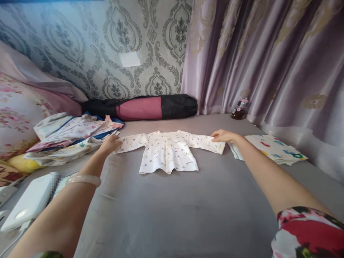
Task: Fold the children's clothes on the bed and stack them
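Observation:
A small white baby shirt (168,152) with a scattered print lies spread flat, its front up and both sleeves stretched out sideways. At the end of the left-hand sleeve, my left hand (110,143) pinches the cuff. My right hand (223,136) grips the other sleeve near its cuff, thumb and fingers pressed together on the cloth. Left of my left hand is a loose pile of baby clothes (77,130). Folded white cloth (274,147) with coloured figures lies beyond my right forearm, which covers part of it.
The grey bed sheet (172,215) stretches toward me. A black and pink rolled bag (139,108) lies along the patterned wall. Near the curtain (258,53) stands a dark bottle (239,109). A white power bank (29,200) with a cable sits at the left, below a floral pillow (18,118).

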Available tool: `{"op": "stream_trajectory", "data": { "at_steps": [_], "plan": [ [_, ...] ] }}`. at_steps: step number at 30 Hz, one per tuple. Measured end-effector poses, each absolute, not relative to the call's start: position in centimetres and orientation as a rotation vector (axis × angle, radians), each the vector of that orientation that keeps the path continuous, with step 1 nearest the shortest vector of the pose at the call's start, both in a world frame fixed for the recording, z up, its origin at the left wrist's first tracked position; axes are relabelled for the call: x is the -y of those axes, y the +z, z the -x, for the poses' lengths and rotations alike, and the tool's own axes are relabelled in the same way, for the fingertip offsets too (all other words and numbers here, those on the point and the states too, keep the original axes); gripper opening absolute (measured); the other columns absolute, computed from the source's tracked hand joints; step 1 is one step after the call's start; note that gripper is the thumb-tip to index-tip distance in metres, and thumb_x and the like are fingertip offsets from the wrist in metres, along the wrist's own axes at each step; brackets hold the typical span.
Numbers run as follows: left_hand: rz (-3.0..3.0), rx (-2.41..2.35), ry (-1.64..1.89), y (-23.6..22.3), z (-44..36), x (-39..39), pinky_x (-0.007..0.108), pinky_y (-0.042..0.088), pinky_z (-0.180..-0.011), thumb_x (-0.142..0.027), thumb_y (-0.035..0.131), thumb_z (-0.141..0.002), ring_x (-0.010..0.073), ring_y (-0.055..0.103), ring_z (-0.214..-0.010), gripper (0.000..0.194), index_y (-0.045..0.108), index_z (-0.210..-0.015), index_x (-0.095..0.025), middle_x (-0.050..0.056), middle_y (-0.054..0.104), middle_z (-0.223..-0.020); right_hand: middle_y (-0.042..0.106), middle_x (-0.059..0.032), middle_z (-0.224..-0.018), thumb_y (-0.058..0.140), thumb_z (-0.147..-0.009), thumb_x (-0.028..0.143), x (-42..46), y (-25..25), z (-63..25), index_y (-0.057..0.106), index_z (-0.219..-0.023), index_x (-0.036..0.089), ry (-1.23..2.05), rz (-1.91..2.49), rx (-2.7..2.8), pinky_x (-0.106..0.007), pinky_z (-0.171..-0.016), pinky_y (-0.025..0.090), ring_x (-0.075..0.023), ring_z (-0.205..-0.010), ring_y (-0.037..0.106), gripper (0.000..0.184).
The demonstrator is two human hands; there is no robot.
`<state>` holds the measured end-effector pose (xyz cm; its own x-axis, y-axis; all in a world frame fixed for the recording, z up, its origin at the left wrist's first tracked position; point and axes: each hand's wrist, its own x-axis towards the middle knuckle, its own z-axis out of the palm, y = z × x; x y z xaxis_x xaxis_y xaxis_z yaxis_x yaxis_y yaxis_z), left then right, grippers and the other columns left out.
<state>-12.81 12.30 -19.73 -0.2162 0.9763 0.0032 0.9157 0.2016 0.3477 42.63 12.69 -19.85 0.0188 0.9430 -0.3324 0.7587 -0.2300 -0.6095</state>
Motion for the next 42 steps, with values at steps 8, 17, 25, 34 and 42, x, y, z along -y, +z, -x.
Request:
{"op": "stream_trajectory", "data": {
  "at_steps": [8,17,25,34,42],
  "plan": [
    [-1.828,-2.466,0.279,-21.8,13.3,-13.0,0.046,0.045,-0.093,-0.026,0.048,-0.081,0.0361,0.057,-0.116,0.043,0.058,-0.122,-0.018,0.017,0.062,-0.125,0.072,-0.0042,-0.084,0.07,-0.068,0.013,-13.1,-22.4,-44.6,0.071,-0.102,0.015,0.6,2.214,1.895,-0.021,-0.062,0.047,-0.0145,-0.071,0.064,0.034],
    [-2.144,-2.596,0.371,-21.5,8.7,-13.0,0.056,0.039,-0.092,-0.022,0.046,-0.084,0.0431,0.047,-0.119,0.043,0.055,-0.124,-0.01,0.027,0.053,-0.127,0.066,-0.0184,-0.112,0.063,-0.078,0.015,-12.7,-20.9,-40.0,0.069,-0.11,0.018,0.139,2.348,2.125,-0.041,-0.094,0.043,-0.0302,-0.111,0.06,0.032],
    [-2.583,-1.771,0.272,-24.1,-1.2,-15.6,0.041,0.034,-0.109,-0.027,0.036,-0.095,0.0263,0.044,-0.133,0.046,0.046,-0.139,-0.017,0.013,0.05,-0.143,0.036,-0.0083,-0.154,0.025,-0.101,0.035,-14.1,-21.7,-28.3,0.042,-0.144,0.02,0.309,1.697,2.463,-0.038,-0.114,0.025,-0.0214,-0.141,0.031,0.048],
    [-2.527,-1.822,0.24,-27.1,-2.8,-15.4,0.049,0.02,-0.116,-0.046,0.027,-0.099,0.03,0.026,-0.144,0.056,0.037,-0.146,-0.019,0.012,0.03,-0.157,0.01,-0.0032,-0.162,0.017,-0.099,0.049,-15.4,-25.4,-27.3,0.021,-0.154,0.025,0.352,1.778,2.507,-0.054,-0.117,0.005,-0.0262,-0.148,0.007,0.06],
    [-2.553,-1.774,0.365,-25.6,-2.1,-14.1,0.044,0.033,-0.109,-0.033,0.039,-0.095,0.0265,0.043,-0.133,0.042,0.05,-0.133,-0.017,0.015,0.049,-0.143,0.04,-0.0063,-0.152,0.033,-0.098,0.039,-15.9,-24.5,-29.1,0.043,-0.144,0.023,0.497,1.618,2.275,-0.036,-0.113,0.027,-0.0183,-0.139,0.036,0.049]
  ]
}}
